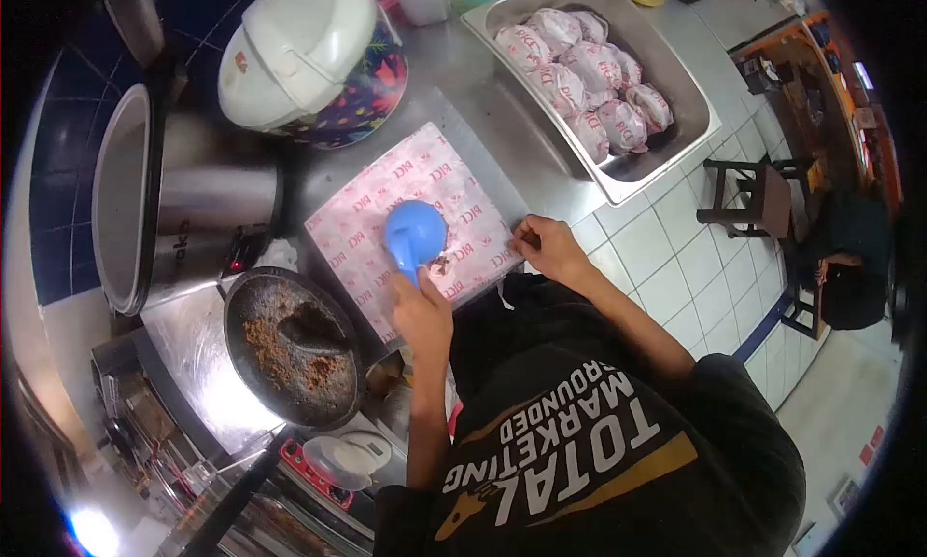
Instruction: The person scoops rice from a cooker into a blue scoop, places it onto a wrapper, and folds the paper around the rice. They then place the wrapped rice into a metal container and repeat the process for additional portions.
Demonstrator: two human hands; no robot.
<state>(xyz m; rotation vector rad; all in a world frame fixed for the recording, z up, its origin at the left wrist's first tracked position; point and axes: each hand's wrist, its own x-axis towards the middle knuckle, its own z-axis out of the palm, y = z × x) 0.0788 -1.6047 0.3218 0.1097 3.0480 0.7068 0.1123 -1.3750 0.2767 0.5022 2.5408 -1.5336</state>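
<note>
A stack of pink-and-white printed paper (362,209) lies on the metal counter. My left hand (422,311) is wrapped round the handle of a blue scoop (415,231), whose round bowl is over the paper. Beside the scoop, some small dark bits (440,264) show on the sheet. At the paper's right edge is my right hand (546,246), its fingers pinched together at the sheet's edge.
A metal tray (690,137) holds several paper-wrapped bundles (594,69) at the upper right. A lidded container (299,55) and a steel cooker (203,195) stand at the left. Below them is a dark stone mortar (290,349) with reddish-brown paste and a pestle.
</note>
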